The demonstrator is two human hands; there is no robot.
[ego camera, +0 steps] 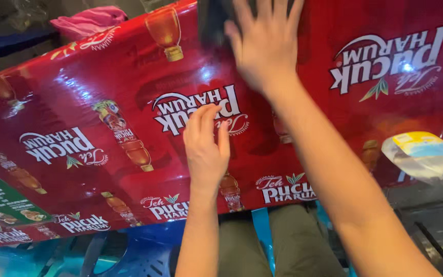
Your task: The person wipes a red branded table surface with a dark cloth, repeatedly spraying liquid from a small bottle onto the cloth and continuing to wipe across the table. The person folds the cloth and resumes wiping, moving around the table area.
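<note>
A table covered with a glossy red printed plastic cloth [78, 92] fills the view. My left hand [206, 146] rests flat on the cloth near the front edge, fingers together and holding nothing. My right hand [262, 43] reaches farther across, blurred, fingers spread, touching or just over a dark object [212, 20] at the far edge. What that dark object is cannot be told.
A clear plastic bag with a yellow and blue label [426, 156] lies at the right. A pink cloth [88, 20] sits at the far left corner. A green printed card [1, 200] lies at the near left. Blue plastic chairs [139, 251] stand below the table edge.
</note>
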